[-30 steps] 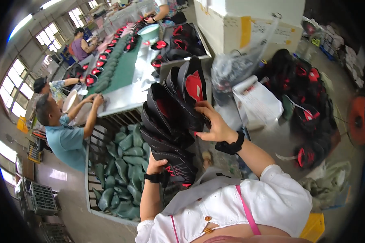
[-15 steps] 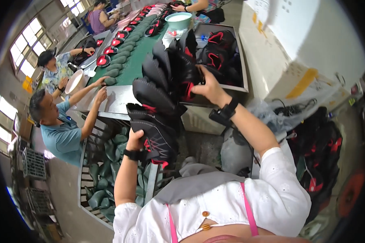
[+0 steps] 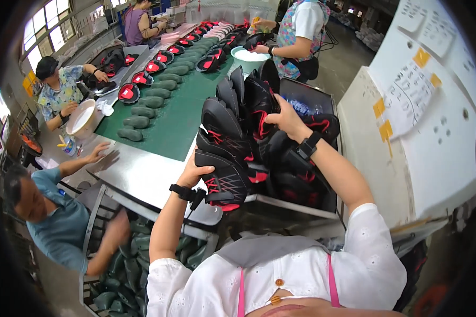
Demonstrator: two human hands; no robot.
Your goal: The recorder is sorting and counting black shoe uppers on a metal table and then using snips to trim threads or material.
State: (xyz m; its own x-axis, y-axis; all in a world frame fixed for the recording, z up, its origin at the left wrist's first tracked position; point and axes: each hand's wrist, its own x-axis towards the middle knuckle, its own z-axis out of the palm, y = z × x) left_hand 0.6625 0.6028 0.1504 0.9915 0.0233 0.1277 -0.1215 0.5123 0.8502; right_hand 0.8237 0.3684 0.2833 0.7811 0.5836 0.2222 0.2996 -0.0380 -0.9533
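The left hand [image 3: 194, 171] is clenching its grip around the near end of a stack of black shoe uppers [image 3: 232, 142] with red trim, fingers curling under the lowest piece. The right hand [image 3: 285, 119] is grasping the far side of the same stack, palm pressing against the upper pieces. The stack is fanning out between the two grips, tilting up and away from the person, with the lowest upper sitting right at the left hand and the topmost ones rising just beyond the right hand. It is hanging above the edge of a metal surface [image 3: 143, 177] and just beside a dark tray [image 3: 312, 100] that is holding more black and red uppers. Beyond, a green belt [image 3: 180, 113] is carrying rows of green shoe forms [image 3: 137, 122]. A seated person in a blue shirt [image 3: 63, 227] is reaching towards the surface at the left.
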